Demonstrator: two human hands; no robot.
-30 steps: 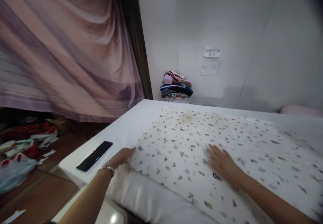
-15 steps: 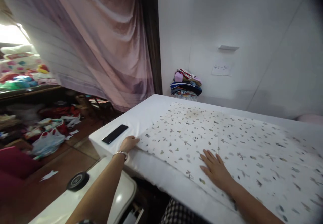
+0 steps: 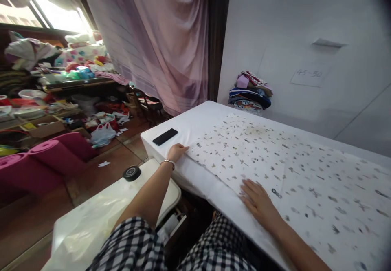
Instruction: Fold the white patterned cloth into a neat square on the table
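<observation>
A white printed fabric (image 3: pixel 244 153) with small scattered motifs lies spread over a white-covered table (image 3: pixel 195 118). My left hand (image 3: pixel 177 152), with a bracelet at its wrist, is at the fabric's near left corner, thumb and fingers pinched together on it. Flat on the fabric close to its near edge rests my right hand (image 3: pixel 259 203), fingers stretched out. Beyond my left hand, a black phone (image 3: pixel 165 137) lies on the table.
A stack of folded cloths (image 3: pixel 250 91) stands behind the table by the wall. Left of my forearm, a black round object (image 3: pixel 132 173) sits on a lower white table (image 3: pixel 106 199). Pink rolls (image 3: pixel 55 157) and cluttered boxes occupy the floor at left.
The view has swung left and back, showing more of the room and my checked clothing. My right hand has slid toward the fabric's near edge; my left hand stays at the corner.
</observation>
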